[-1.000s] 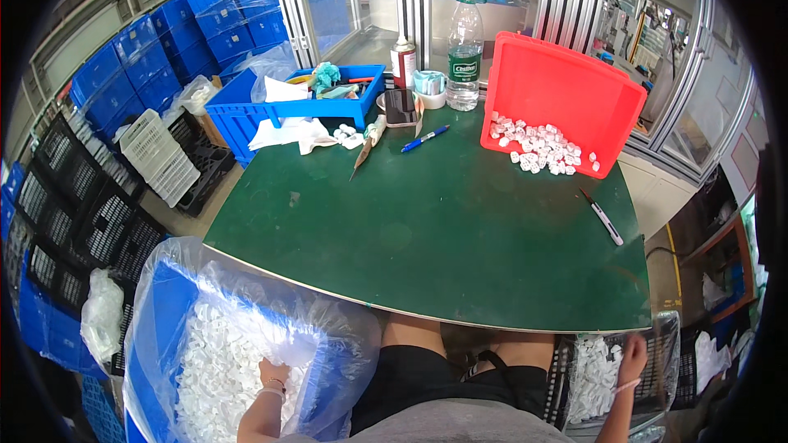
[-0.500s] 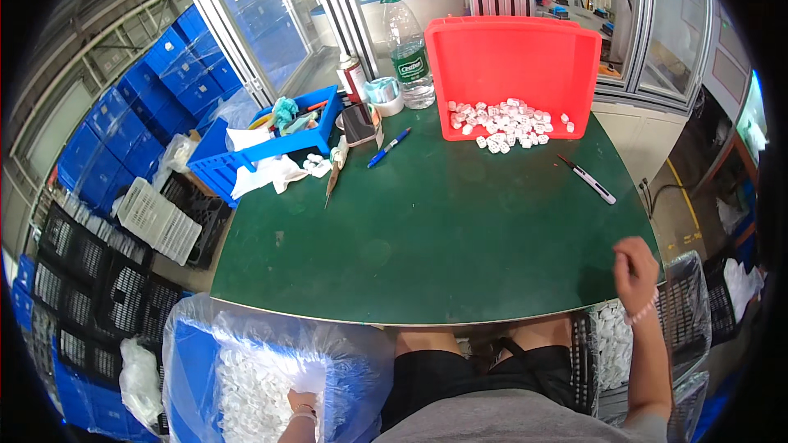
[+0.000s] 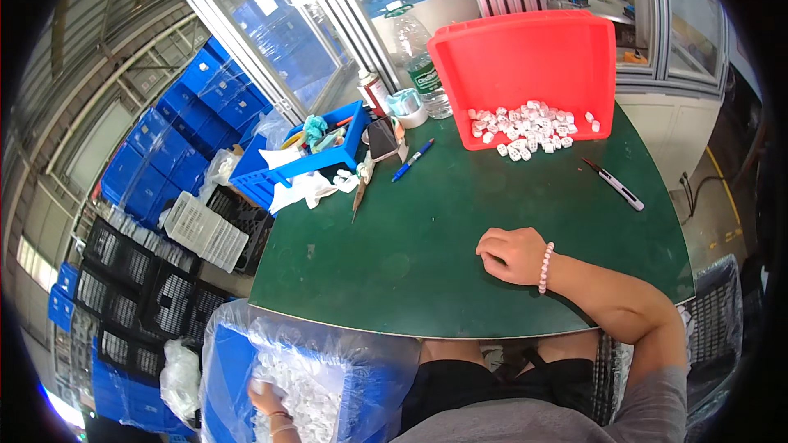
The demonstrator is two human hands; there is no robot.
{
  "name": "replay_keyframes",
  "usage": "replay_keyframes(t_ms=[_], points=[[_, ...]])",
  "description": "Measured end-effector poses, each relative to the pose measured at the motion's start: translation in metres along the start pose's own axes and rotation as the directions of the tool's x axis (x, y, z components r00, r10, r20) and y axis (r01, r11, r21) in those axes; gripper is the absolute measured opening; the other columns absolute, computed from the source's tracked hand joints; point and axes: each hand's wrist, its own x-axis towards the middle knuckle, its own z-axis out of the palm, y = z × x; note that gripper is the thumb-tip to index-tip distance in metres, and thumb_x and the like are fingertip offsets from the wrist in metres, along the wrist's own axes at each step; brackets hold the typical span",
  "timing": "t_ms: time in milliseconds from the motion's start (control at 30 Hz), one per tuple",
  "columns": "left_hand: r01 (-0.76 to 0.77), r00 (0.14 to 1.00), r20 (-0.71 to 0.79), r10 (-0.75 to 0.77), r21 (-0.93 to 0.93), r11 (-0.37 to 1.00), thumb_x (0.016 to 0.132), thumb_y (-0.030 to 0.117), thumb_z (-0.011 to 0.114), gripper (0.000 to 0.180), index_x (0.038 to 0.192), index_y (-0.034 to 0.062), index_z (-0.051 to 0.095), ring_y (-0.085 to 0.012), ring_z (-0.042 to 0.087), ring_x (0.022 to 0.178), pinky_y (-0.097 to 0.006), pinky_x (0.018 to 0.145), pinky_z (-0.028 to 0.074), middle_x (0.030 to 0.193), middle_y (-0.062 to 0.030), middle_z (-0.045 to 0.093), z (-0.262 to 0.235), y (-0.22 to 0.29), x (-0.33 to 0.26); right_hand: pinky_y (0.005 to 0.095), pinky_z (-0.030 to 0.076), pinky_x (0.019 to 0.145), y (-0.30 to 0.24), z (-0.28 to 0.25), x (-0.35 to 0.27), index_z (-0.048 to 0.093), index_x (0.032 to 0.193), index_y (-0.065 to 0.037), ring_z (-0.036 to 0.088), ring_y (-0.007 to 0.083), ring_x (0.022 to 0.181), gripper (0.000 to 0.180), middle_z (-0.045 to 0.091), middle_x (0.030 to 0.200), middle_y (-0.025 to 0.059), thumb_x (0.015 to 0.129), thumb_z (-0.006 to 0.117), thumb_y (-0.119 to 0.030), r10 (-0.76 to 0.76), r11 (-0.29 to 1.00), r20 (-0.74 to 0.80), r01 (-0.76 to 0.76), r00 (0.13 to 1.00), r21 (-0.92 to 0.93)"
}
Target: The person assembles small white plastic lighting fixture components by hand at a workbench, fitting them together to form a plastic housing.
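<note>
Two bare hands, both ours, are set well apart at a green counter [image 3: 394, 271]. Our L hand [image 3: 266, 399] is down at the small white pcs [image 3: 316, 406] heaped in a blue bin [image 3: 226, 369] w/ a clear plastic liner [image 3: 240, 313], below the counter's front edge; we can't tell if it's grasping a pc or just touching the heap. Our R hand [image 3: 514, 256], w/ a pink bead bracelet [image 3: 547, 267] at the wrist, is over the counter nr its front edge, back up, fingers loosely curled; we can't tell whether anything's tucked inside.

Beyond it, a red box [image 3: 525, 57] stands tipped w/ its open side toward us, white cubes [image 3: 517, 127] w/ marked faces piled along its lower wall & a few lying just in front. At R lies a white-bodied pen [image 3: 617, 187] w/ dark tip; L of center, a blue pen [image 3: 413, 161]. Farther L we see a pointed brown tool [image 3: 359, 197], white cloths [image 3: 316, 189] & a blue tray [image 3: 328, 161] holding a teal cloth [image 3: 314, 127], etc. Behind: a red-and-white can [image 3: 374, 92] & a part-filled clear bottle [image 3: 427, 74], the latter just beside the red box. Bkgd L: stacked blue bins [image 3: 156, 156], black crates [image 3: 168, 295], a white crate [image 3: 205, 230].
</note>
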Motion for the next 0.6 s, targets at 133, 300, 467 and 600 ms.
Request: replay_keyframes(t_ms=[133, 300, 467, 600], points=[[-0.136, 0.976, 0.100, 0.193, -0.412, 0.901, 0.077, 0.001, 0.054, 0.045, 0.121, -0.0027, 0.048, -0.0223, 0.054, 0.102, -0.031, 0.089, 0.044, 0.118, -0.0148, 0.054, 0.016, 0.245, -0.005, 0.0326, 0.047, 0.051, 0.006, -0.008, -0.002, 0.059, 0.077, -0.007, 0.058, 0.0225, 0.058, 0.005, 0.060, 0.079, 0.0029, 0.076, 0.057, -0.011, 0.065, 0.995, 0.056, -0.069, 0.996, 0.065], [-0.569, 0.528, 0.350, 0.773, -0.529, 0.629, 0.066, -0.002, 0.056, 0.041, 0.107, 0.0002, 0.058, -0.0242, 0.055, 0.101, -0.032, 0.091, 0.041, 0.111, -0.0121, 0.058, 0.127, 0.397, -0.081, 0.0328, 0.047, 0.053, 0.016, -0.012, -0.007, 0.061, 0.078, -0.008, 0.058, 0.0233, 0.059, 0.007, 0.061, 0.080, 0.0037, 0.076, 0.056, -0.013, 0.154, 0.983, 0.028, -0.156, 0.988, 0.100], [-0.800, -0.066, 0.464, 0.883, -0.554, 0.231, 0.070, 0.011, 0.064, 0.040, 0.109, 0.0127, 0.059, -0.0321, 0.055, 0.099, -0.038, 0.086, 0.045, 0.112, -0.0113, 0.056, 0.185, 0.446, -0.172, 0.0329, 0.048, 0.054, 0.019, -0.015, -0.006, 0.062, 0.080, -0.008, 0.058, 0.0234, 0.059, 0.009, 0.061, 0.080, 0.0038, 0.077, 0.056, -0.013, 0.175, 0.977, -0.003, -0.173, 0.985, 0.128], [-0.742, -0.247, 0.550, 0.798, -0.637, 0.209, 0.072, 0.010, 0.063, 0.050, 0.119, 0.0117, 0.049, -0.0348, 0.051, 0.104, -0.039, 0.086, 0.045, 0.128, -0.0148, 0.041, 0.220, 0.468, -0.186, 0.0337, 0.049, 0.057, 0.019, -0.016, -0.008, 0.063, 0.081, -0.008, 0.060, 0.0241, 0.064, 0.010, 0.062, 0.083, 0.0040, 0.077, 0.056, -0.014, 0.222, 0.962, 0.024, -0.223, 0.975, 0.160]])
